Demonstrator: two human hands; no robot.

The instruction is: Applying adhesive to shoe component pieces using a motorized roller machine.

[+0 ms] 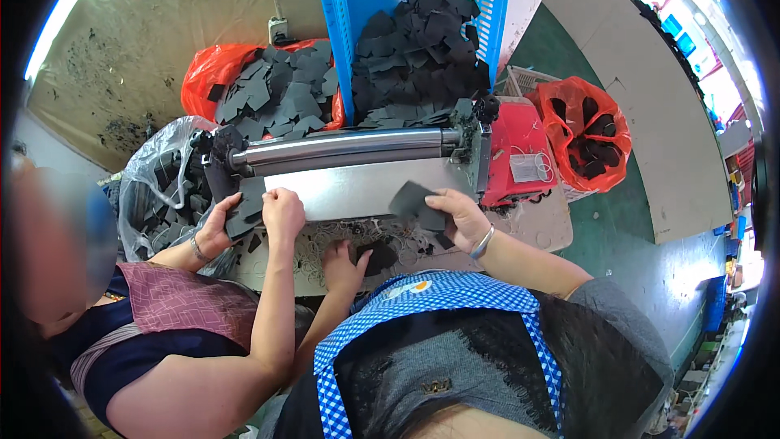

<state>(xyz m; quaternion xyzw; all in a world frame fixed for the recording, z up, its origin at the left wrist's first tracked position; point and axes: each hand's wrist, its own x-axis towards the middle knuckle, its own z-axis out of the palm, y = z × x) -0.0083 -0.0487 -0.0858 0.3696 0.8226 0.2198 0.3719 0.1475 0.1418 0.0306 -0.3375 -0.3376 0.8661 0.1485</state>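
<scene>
Nearest is a blue-and-white checked apron (455, 291). Just beyond it, the left hand (343, 267) is half curled, its thumb against black pieces (380, 257) on the worktable (532, 237); whether it grips them I cannot tell. Farther out, the right hand (461, 218) pinches dark grey cut pieces (414, 205) between thumb and fingers, above the right part of the metal feed plate (357, 189). At left, a co-worker's hand (214, 229) holds similar flat pieces (248, 210); the other (283, 213) is closed near the plate's left end. Behind the plate runs a steel roller (345, 145); beyond, a blue plastic basket (342, 49) holds heaped dark pieces (418, 49).
</scene>
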